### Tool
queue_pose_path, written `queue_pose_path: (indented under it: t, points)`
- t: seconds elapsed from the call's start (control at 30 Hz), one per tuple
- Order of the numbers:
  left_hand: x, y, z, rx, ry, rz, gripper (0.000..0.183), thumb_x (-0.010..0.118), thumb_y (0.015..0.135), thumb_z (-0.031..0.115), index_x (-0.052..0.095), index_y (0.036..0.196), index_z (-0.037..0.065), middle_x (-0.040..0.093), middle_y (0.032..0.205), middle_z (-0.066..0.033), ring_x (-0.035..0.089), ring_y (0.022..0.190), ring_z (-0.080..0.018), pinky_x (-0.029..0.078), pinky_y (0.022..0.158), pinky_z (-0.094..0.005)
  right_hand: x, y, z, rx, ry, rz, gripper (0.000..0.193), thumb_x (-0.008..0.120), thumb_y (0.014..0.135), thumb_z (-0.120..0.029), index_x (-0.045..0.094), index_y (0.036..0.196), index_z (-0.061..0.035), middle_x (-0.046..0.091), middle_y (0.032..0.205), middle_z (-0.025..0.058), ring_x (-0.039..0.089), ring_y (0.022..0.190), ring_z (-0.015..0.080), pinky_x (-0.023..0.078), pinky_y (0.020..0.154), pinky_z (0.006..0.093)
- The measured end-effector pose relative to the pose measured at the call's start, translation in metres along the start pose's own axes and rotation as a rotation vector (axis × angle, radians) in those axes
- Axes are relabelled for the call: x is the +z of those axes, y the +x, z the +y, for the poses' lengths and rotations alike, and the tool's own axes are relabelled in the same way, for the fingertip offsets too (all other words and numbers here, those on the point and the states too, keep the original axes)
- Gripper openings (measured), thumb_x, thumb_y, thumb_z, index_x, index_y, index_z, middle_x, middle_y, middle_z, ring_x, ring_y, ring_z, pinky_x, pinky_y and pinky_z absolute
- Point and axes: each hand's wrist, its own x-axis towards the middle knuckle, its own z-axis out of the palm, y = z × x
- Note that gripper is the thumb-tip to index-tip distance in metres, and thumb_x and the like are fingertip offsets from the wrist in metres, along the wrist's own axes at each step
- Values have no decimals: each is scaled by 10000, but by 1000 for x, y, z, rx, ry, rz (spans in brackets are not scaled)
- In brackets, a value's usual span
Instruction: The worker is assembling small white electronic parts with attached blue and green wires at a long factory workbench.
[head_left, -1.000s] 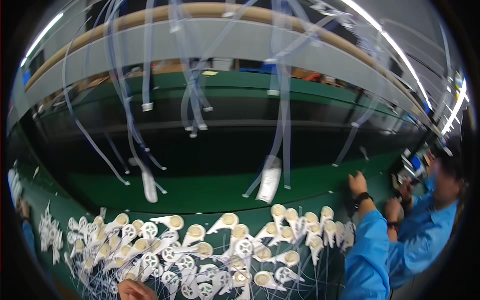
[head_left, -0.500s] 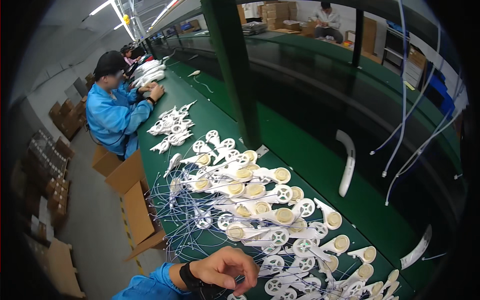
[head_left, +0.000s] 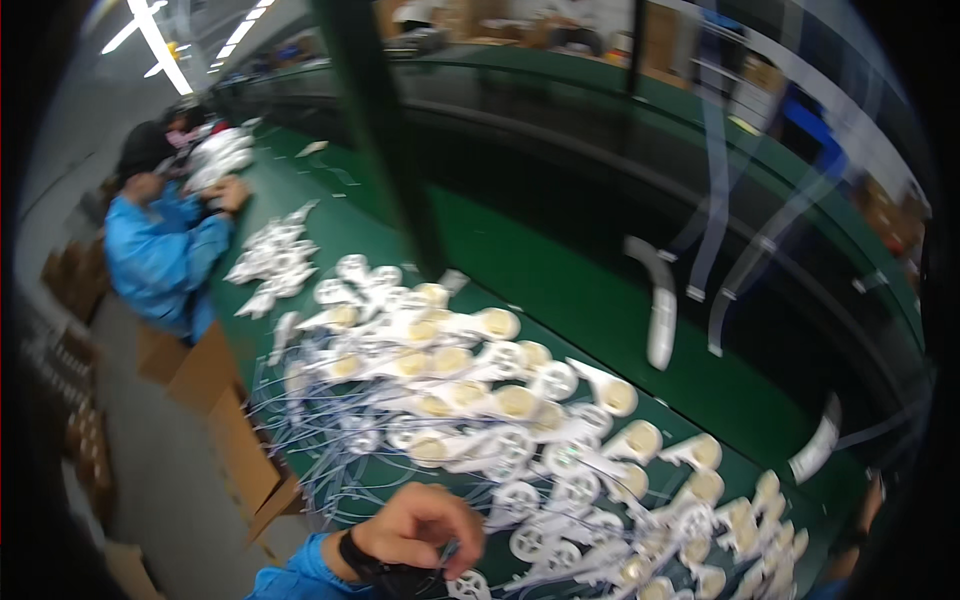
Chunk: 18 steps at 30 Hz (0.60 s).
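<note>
My left hand (head_left: 425,530), with a black band at the wrist, hovers over the near edge of the pile, its fingers curled. A thin dark strand shows at its fingertips, too blurred to name. Under and beyond it lie many white plastic parts (head_left: 515,402) with round ends, some spoked like wheels, others bearing cream discs. Thin blue-white wires (head_left: 330,440) fan out from them to the left. At the far right rim my right hand (head_left: 873,502) is partly in view, close to a curved white piece (head_left: 818,445) with a wire; its fingers cannot be made out.
A green bench (head_left: 300,345) carries the parts, beside a dark belt (head_left: 560,215). A green post (head_left: 375,140) rises behind the pile. Another curved white piece (head_left: 660,315) lies on the far side. A person in blue (head_left: 155,250) works at left, near open cardboard boxes (head_left: 205,375).
The view has swung right and blurred, so the bench and pile sit further left. My right hand has come in at the right rim. My left hand stays curled by the pile.
</note>
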Motion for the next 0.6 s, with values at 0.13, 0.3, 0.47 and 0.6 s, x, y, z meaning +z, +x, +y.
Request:
queue_pose_path:
  t: [0.13, 0.3, 0.47, 0.6]
  points:
    - [6, -1, 0, 76, -86, 51, 392, 724, 822, 245, 603, 903, -120, 615, 670, -209, 600, 577, -283, 461, 540, -377, -19, -43, -90, 83, 607, 41, 307, 570, 931, -263, 646, 1131, -42, 640, 977, 22, 581, 860, 118, 451, 743, 244]
    - [-4, 7, -15, 143, -137, 29, 420, 692, 862, 279, 572, 911, -120, 601, 647, -209, 561, 451, -265, 444, 419, -342, -90, -161, -233, 208, 741, 85, 142, 598, 915, -310, 589, 912, -168, 376, 663, -121, 351, 539, -4, 232, 457, 180]
    - [1, -6, -4, 169, -16, -87, 351, 550, 963, 303, 470, 949, -38, 579, 675, -151, 564, 455, -239, 444, 397, -329, -117, -238, -277, 66, 845, 84, 127, 530, 931, -227, 566, 928, -105, 432, 723, -69, 391, 576, 30, 300, 492, 202]
    - [18, 2, 4, 14, -58, -124, 407, 598, 926, 383, 547, 980, -17, 545, 701, -88, 506, 484, -157, 399, 468, -252, -153, -324, -301, 47, 781, 44, 101, 514, 902, -173, 540, 879, -77, 428, 644, -51, 368, 509, 46, 317, 473, 214]
